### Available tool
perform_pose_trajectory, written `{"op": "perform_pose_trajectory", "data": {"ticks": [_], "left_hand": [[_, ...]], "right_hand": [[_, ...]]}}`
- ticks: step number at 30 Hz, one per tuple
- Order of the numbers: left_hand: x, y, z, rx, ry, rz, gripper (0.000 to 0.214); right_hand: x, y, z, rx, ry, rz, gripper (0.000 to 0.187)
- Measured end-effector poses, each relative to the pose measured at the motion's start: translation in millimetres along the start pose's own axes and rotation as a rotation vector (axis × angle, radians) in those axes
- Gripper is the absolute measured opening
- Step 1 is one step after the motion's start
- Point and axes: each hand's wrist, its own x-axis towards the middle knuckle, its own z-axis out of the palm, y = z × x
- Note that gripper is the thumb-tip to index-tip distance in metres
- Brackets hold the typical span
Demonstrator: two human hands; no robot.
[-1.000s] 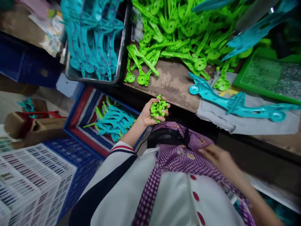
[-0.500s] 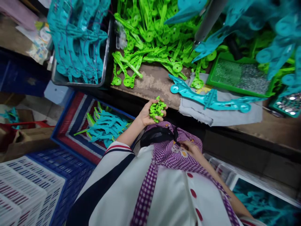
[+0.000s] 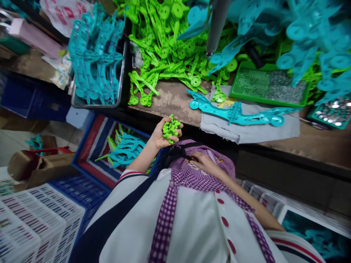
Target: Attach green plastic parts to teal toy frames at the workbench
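Observation:
My left hand (image 3: pixel 158 134) is cupped, fingers curled around a pile of small bright green plastic pieces (image 3: pixel 171 128), just off the bench's front edge. Lower and to the right, my right hand (image 3: pixel 204 162) lies against the purple checked apron (image 3: pixel 182 175), beside a black pouch (image 3: pixel 172 156) at the waist. Its fingers are drawn together at the pouch's edge, and their tips are partly hidden, so what they grip is unclear. On a grey cloth (image 3: pixel 249 134) in front lies a long turquoise plastic part (image 3: pixel 236 114) with round ends.
A heap of green plastic arms (image 3: pixel 164 51) covers the bench behind. Turquoise parts (image 3: pixel 94 62) fill a black bin at left. A green tray (image 3: pixel 270 86) holds small metal pieces. A grey tool (image 3: pixel 216 29) hangs overhead. Crates (image 3: pixel 38 215) stand at lower left.
My right hand has moved left across the apron toward the black pouch. The left hand keeps its hold on the green pieces. The whole view has shifted slightly.

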Motion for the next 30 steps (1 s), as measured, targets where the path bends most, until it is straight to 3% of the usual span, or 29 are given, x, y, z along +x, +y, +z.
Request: {"op": "perform_pose_trajectory", "data": {"ticks": [6, 11, 17, 19, 25, 30], "left_hand": [[1, -7, -7.9, -0.02, -0.001, 0.022, 0.023], [13, -5, -11.9, -0.012, -0.082, 0.007, 0.018], [42, -5, 11.9, 0.011, -0.064, -0.083, 0.015], [48, -7, 18.0, 0.015, -0.062, -0.109, 0.013], [61, -6, 9.2, -0.008, -0.039, -0.103, 0.009], [86, -15, 24.3, 0.099, -0.074, -0.213, 0.009]], "right_hand": [[9, 0, 5, 0.044, -0.112, -0.03, 0.041], [-6, 12, -2, 0.143, -0.045, 0.026, 0.048], [14, -1, -17, 0.149, -0.111, 0.014, 0.041], [10, -6, -36, 0.155, 0.001, 0.053, 0.042], [-22, -19, -112, 0.224, 0.677, 0.264, 0.043], [28, -33, -149, 0.094, 0.889, 0.099, 0.043]]}}
